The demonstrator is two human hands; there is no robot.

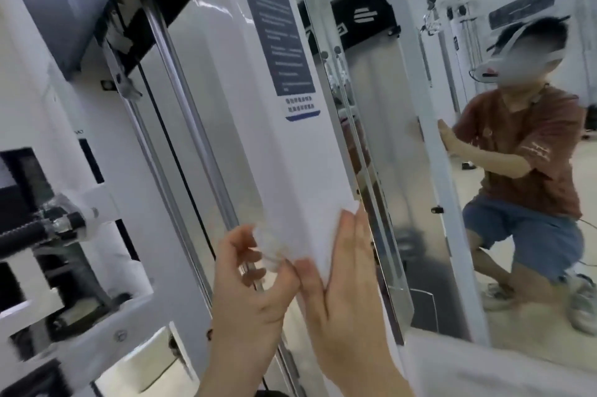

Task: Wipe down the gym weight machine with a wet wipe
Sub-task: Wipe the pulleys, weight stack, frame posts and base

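Note:
The white upright panel of the weight machine fills the middle of the head view, with a dark instruction label high on it. My left hand pinches a crumpled white wet wipe against the panel's lower left edge. Beside it, my right hand lies flat on the panel's lower right edge with straight fingers, thumb touching my left hand. Whether the wipe reaches under the right hand is hidden.
Left of the panel run chrome guide rods, a black cable and a black handle on a white bracket. A mirror on the right shows a crouching person in a brown shirt and another white machine.

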